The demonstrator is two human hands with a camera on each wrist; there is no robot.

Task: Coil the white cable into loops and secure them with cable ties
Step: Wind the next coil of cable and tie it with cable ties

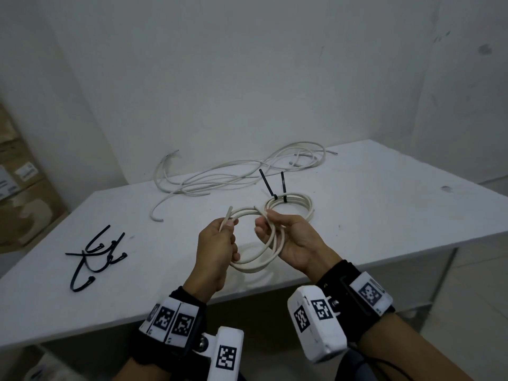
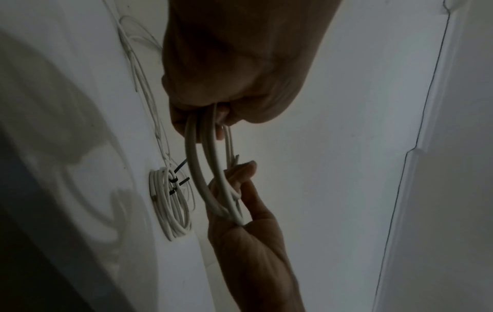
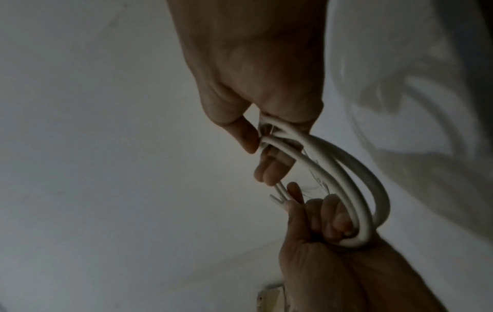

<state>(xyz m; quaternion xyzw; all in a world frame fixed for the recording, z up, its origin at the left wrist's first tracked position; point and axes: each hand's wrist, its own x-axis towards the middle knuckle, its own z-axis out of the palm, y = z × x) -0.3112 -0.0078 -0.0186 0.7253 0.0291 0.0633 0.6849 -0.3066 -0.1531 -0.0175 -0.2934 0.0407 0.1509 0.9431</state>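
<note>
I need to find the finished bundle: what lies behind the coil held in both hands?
Behind the held coil a tied coil lies on the table, two black cable ties around it. The right hand covers its near edge.

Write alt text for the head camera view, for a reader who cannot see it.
Two hands, left hand and right hand, hold a small coil of white cable above a white table. Behind it lies a finished coil bound with two black cable ties, with loose white cables further back. Spare black cable ties lie to the left.
</note>
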